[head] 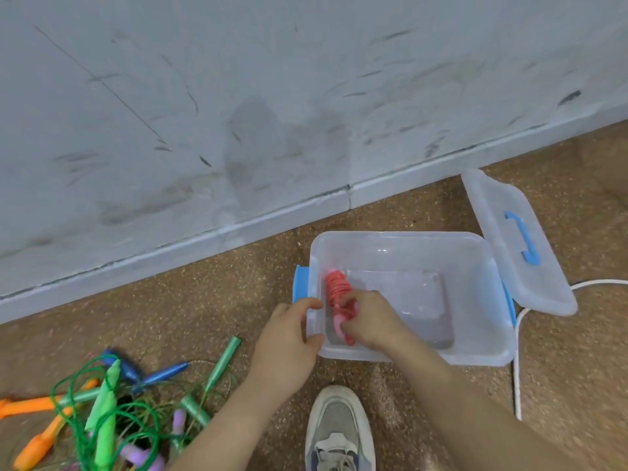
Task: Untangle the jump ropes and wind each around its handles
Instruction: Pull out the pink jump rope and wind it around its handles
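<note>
Right hand point(368, 317) gripped the red rope point(336, 287) low inside the bin point(475, 355), at its left end, while the left hand point(289, 348) curled round the bin's near-left corner. Speckled brown floor point(204, 300) ran up to a scuffed grey wall point(238, 96). The red rope was wound tight into a bundle round its pink handles. Green, blue, orange and purple ropes lay in a tangle point(112, 419) at left. The lid point(509, 232) hung open off the bin's right side; a shoe point(339, 430) and a white cord point(517, 368) lay near.
</note>
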`<state>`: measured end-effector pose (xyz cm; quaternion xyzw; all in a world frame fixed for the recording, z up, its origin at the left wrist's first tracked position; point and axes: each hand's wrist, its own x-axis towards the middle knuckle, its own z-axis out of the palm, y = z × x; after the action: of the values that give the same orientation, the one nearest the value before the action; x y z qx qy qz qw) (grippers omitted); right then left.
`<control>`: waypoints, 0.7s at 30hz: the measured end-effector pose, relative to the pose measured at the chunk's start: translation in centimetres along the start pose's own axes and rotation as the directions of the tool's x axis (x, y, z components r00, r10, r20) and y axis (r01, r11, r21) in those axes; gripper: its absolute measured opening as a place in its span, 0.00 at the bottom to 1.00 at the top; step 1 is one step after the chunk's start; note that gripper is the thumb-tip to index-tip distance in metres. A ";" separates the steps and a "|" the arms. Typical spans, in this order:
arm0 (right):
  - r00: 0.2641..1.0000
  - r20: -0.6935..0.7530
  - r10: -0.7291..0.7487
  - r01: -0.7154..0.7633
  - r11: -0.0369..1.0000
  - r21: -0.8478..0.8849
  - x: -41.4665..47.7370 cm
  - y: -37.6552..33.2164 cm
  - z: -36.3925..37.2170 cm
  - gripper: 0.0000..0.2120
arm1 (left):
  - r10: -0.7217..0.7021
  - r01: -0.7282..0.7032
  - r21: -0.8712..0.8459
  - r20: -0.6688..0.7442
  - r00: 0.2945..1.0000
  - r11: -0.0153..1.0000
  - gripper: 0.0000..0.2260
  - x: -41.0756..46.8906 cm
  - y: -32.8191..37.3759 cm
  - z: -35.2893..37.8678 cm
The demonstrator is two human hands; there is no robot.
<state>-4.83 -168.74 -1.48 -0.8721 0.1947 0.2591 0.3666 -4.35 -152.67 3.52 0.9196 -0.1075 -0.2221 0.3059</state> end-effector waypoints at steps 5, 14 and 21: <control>0.989 -0.089 -0.121 0.076 0.915 -0.397 1.9 1.5 -1.1 0.15 | 0.081 -0.077 0.179 -0.017 0.997 0.981 0.19 0.2 0.5 0.1; 0.966 -0.220 -0.136 0.001 0.854 -0.521 2.0 2.7 -3.0 0.17 | 0.174 -0.339 0.599 0.318 0.932 0.725 0.15 3.7 5.5 2.5; 0.993 -0.115 0.007 -0.035 0.971 -0.237 3.2 5.3 -3.2 0.21 | -0.040 -0.368 0.725 0.478 0.877 0.583 0.25 10.1 5.7 6.7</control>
<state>-4.14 -175.08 -4.30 -0.9210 0.1920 0.2344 0.2448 1.01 -164.01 -1.27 0.8661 -0.3493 -0.3240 -0.1514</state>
